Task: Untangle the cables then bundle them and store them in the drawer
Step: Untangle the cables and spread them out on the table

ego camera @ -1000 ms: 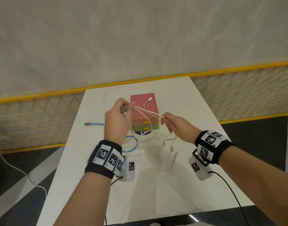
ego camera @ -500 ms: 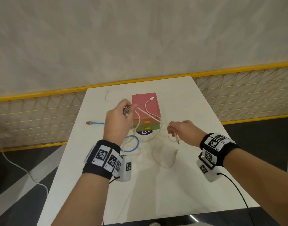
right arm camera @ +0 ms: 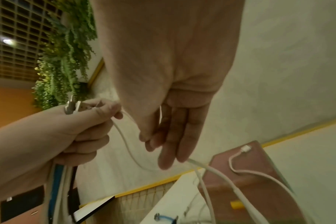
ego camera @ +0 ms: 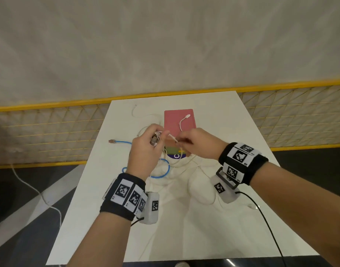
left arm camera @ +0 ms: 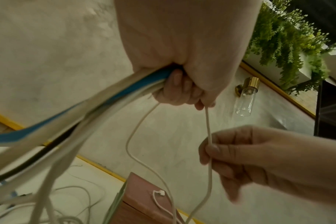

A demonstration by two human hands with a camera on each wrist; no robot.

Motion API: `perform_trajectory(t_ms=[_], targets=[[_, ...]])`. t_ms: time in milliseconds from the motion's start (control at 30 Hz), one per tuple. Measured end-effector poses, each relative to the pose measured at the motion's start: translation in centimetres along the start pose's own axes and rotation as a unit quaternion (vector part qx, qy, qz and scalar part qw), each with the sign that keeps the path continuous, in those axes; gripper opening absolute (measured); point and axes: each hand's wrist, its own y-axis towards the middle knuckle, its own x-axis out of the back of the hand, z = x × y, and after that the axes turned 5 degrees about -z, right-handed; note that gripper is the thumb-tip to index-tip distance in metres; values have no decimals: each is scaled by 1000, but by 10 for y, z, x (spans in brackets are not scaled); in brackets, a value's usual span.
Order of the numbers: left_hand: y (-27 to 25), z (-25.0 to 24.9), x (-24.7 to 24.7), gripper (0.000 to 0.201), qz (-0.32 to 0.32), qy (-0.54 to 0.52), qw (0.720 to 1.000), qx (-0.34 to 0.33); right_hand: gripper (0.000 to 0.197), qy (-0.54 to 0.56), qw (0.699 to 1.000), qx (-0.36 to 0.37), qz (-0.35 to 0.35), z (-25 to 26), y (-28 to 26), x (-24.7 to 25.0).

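From the head view I saw the left hand (ego camera: 146,149) raised above the white rectangular table (ego camera: 213,218), fist closed round a bunch of cable ends with metal plugs poking out the top. The right hand (ego camera: 200,143) pinched a thin white cable (ego camera: 173,138) just beside it. Behind both sat the small pink-topped drawer box (ego camera: 178,116), a white plug end lying on its lid. A blue round cable (ego camera: 161,170) looped on the table beneath the left wrist.

In the left wrist view, the left hand's fingers (left arm camera: 180,92) were curled tight on blue, white and black cables.

In the right wrist view, the right hand's fingertips (right arm camera: 163,151) held the white cable loosely, its other fingers straight.
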Motion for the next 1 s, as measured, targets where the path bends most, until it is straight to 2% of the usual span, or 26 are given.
perform_trajectory(t_ms=[67, 133, 200, 267, 333, 400, 433, 533, 667, 733, 833, 1000], targets=[[0, -1, 9, 28, -34, -27, 999, 21, 22, -17, 998, 48, -44, 12, 20, 5], [-1, -1, 16, 48, -55, -42, 997, 44, 17, 7, 990, 71, -122, 20, 42, 8], [-2, 1, 20, 46, -56, -33, 997, 48, 35, 32, 985, 72, -153, 23, 55, 9], [-3, 5, 21, 26, -39, -10, 999, 34, 53, 65, 990, 43, -116, 19, 57, 6], [-7, 13, 18, 7, -12, -6, 999, 43, 48, 56, 996, 14, -75, 7, 50, 1], [-12, 21, 12, 9, 15, -7, 998, 65, 22, -34, 999, -3, -28, -13, 38, -6], [-15, 24, 9, 11, 28, -5, 997, 76, 15, -75, 997, -22, 6, -25, 29, -10], [-24, 30, -1, 13, 68, -3, 992, 103, 19, -152, 977, -113, 101, -69, -7, -25], [-33, 34, -15, 16, 92, -2, 989, 113, 20, -206, 926, -258, 184, -117, -52, -47], [-34, 34, -23, 15, 101, -6, 988, 119, 22, -202, 911, -309, 185, -123, -65, -58], [-36, 31, -32, 13, 114, -15, 986, 124, 24, -141, 913, -361, 123, -125, -77, -72], [-41, 29, -40, 14, 131, -17, 985, 113, 27, -95, 914, -389, 58, -123, -78, -88]])
